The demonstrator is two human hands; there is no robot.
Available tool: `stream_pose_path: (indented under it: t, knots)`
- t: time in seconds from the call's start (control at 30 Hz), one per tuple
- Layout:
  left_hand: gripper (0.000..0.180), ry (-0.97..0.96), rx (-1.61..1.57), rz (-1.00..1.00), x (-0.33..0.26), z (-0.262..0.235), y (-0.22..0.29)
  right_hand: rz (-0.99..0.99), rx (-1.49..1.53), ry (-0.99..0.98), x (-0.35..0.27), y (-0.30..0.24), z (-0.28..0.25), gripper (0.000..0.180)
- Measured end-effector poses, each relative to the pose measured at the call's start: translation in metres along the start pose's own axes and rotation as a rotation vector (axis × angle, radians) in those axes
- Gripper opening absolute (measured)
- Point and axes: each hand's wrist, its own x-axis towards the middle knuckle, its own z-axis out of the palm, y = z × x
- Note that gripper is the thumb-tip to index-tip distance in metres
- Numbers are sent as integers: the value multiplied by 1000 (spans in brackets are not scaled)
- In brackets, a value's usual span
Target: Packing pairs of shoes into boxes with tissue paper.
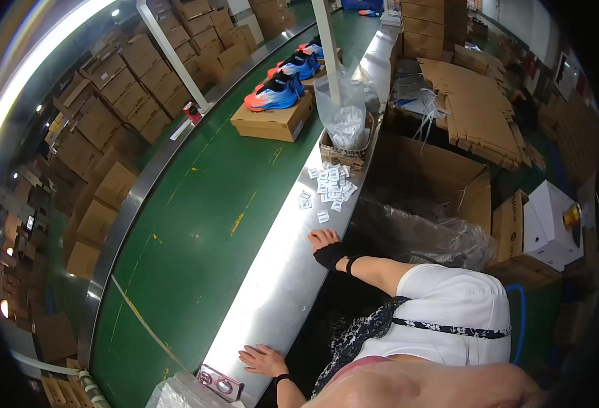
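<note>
My left hand (264, 360) rests on the metal ledge (262, 294) with its fingers spread, holding nothing. Close by it, at the ledge's near end, is a small pink-and-white box (219, 383). Farther up, my right hand (324, 239), in a black wrist wrap, lies on the ledge with fingers stretched out and nothing in them. Just beyond its fingers several small white packets (332, 182) lie loosely heaped. Behind them a cardboard box (333, 155) holds a clear plastic bag (347, 126) filled with more white packets.
Past the ledge runs a green conveyor belt (197, 238). Blue-and-orange sneakers (274, 93) sit on brown shoeboxes (272, 121) along it. A white post (327, 51) rises by the bag. At right stand an open carton (435, 166) with plastic lining and flattened cardboard (473, 105).
</note>
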Motion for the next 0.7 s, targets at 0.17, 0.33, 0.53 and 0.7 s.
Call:
stream_pose_path:
  t: [0.17, 0.33, 0.53, 0.7]
  knots:
    - [46, 13, 5, 0, 4, 2, -4, 0, 3, 9, 3, -4, 1, 33]
    - [47, 7, 13, 0, 4, 3, -3, 17, 7, -39, 4, -6, -3, 33]
    - [47, 6, 15, 3, 4, 7, -5, 21, 7, -26, 3, -4, 0, 32]
    - [47, -9, 30, -8, 4, 6, -4, 15, 6, -20, 3, -4, 0, 31]
